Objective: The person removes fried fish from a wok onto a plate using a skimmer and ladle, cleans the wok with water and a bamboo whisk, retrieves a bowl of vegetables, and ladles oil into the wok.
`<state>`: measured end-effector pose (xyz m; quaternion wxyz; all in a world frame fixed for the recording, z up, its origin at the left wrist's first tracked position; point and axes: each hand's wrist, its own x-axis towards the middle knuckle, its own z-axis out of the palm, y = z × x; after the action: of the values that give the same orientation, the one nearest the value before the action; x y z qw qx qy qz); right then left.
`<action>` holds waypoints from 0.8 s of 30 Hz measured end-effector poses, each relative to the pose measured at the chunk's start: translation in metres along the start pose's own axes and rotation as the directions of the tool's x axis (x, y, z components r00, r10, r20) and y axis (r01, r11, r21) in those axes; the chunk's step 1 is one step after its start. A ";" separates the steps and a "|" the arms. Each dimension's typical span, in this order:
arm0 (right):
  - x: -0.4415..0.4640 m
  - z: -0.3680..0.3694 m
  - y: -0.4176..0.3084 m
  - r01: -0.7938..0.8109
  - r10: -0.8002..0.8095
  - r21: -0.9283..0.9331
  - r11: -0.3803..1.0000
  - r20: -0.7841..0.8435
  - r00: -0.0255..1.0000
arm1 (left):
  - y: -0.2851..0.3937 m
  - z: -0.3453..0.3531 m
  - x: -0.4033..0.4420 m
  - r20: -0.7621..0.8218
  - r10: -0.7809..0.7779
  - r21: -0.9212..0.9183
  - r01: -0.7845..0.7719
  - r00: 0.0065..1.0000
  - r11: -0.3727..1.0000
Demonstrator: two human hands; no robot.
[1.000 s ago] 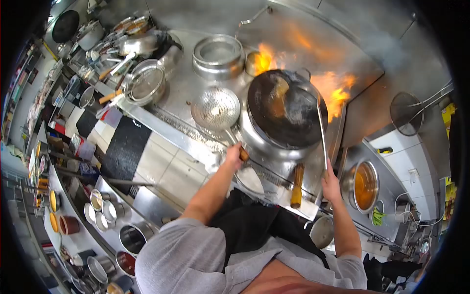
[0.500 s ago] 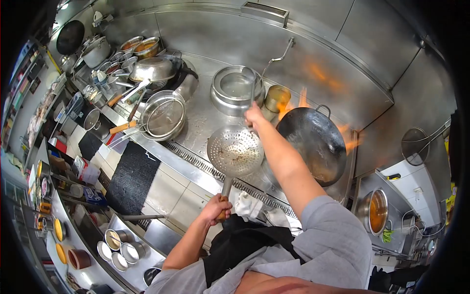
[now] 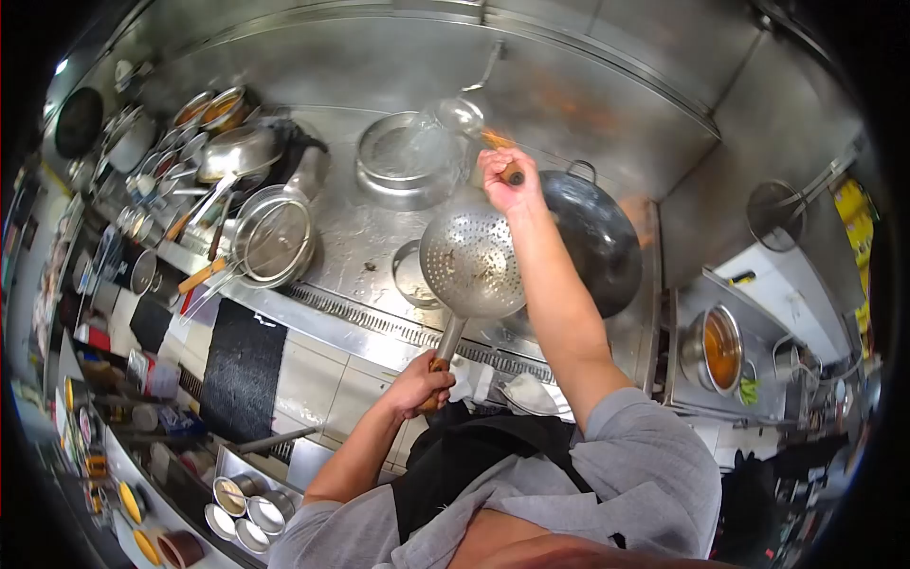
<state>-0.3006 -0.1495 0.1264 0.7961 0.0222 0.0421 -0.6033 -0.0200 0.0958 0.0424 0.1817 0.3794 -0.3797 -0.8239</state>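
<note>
Your left hand (image 3: 422,387) is clamped on the handle of the strainer (image 3: 464,266), near 7 o'clock from its perforated bowl. Your right hand (image 3: 509,180) is closed around the wood-ended ladle (image 3: 462,116), its head at 2 o'clock of the pot (image 3: 403,194). The wok (image 3: 597,256) stands at the strainer's 3 o'clock.
</note>
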 end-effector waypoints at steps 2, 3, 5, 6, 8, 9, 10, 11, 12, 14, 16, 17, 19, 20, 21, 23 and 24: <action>-0.044 0.018 -0.024 0.031 -0.030 -0.058 0.998 0.015 0.999 | 0.004 0.018 0.030 0.052 0.011 0.039 -0.013 0.999 0.999; -0.066 0.028 -0.035 0.033 -0.029 -0.114 0.993 0.033 0.999 | 0.006 0.029 0.049 0.063 0.041 -0.017 -0.040 0.997 0.999; -0.113 0.043 -0.055 0.086 -0.089 -0.175 0.981 -0.005 0.996 | 0.006 0.048 0.103 0.183 0.097 -0.031 -0.093 0.978 0.995; -0.136 0.046 -0.066 0.091 -0.108 -0.243 0.966 -0.057 0.993 | 0.013 0.062 0.124 0.187 0.081 -0.064 -0.070 0.979 0.995; -0.181 0.042 -0.092 0.060 -0.100 -0.311 0.949 -0.116 0.988 | 0.025 0.091 0.169 0.210 0.090 -0.049 -0.082 0.973 0.995; -0.207 0.039 -0.100 0.084 -0.142 -0.368 0.926 -0.132 0.981 | 0.026 0.102 0.197 0.206 0.031 -0.126 -0.005 0.978 0.992; -0.233 0.035 -0.104 0.146 -0.242 -0.467 0.872 -0.153 0.958 | 0.028 0.114 0.221 0.206 -0.029 -0.219 0.075 0.978 0.973; -0.260 0.033 -0.105 0.196 -0.338 -0.564 0.802 -0.158 0.928 | 0.036 0.129 0.231 0.185 -0.033 -0.223 0.075 0.982 0.972; -0.286 0.031 -0.109 0.205 -0.345 -0.561 0.802 -0.155 0.926 | 0.041 0.142 0.241 0.163 -0.051 -0.263 0.093 0.985 0.960; -0.332 0.027 -0.114 0.098 -0.359 -0.524 0.846 -0.423 0.832 | 0.046 0.164 0.258 0.143 -0.069 -0.294 0.109 0.987 0.949; -0.371 0.019 -0.101 0.111 -0.415 -0.586 0.802 -0.415 0.810 | 0.044 0.182 0.275 0.087 -0.035 -0.290 0.059 0.996 0.955; -0.389 0.014 -0.094 0.111 -0.466 -0.648 0.754 -0.409 0.785 | 0.040 0.188 0.283 0.087 -0.040 -0.279 0.063 0.995 0.958; -0.417 0.006 -0.086 0.080 -0.417 -0.603 0.794 -0.443 0.794 | 0.031 0.200 0.296 0.075 -0.036 -0.227 0.052 0.997 0.973; -0.425 -0.003 -0.084 0.077 -0.390 -0.574 0.815 -0.446 0.805 | 0.028 0.206 0.298 0.075 -0.042 -0.218 0.057 0.996 0.974; -0.431 -0.014 -0.084 0.064 -0.316 -0.516 0.854 -0.418 0.852 | 0.029 0.213 0.296 0.115 -0.077 -0.215 0.100 0.990 0.971; -0.435 -0.045 -0.090 0.072 -0.244 -0.441 0.895 -0.348 0.905 | 0.031 0.226 0.284 0.151 -0.121 -0.197 0.150 0.981 0.969; -0.435 -0.054 -0.089 0.080 -0.245 -0.429 0.900 -0.345 0.906 | 0.032 0.233 0.275 0.124 -0.142 -0.132 0.158 0.982 0.979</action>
<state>-0.5058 0.2480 0.1145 0.7042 -0.0269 0.3259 -0.6302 -0.3748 0.0272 0.0321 0.1232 0.3455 -0.3004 -0.8805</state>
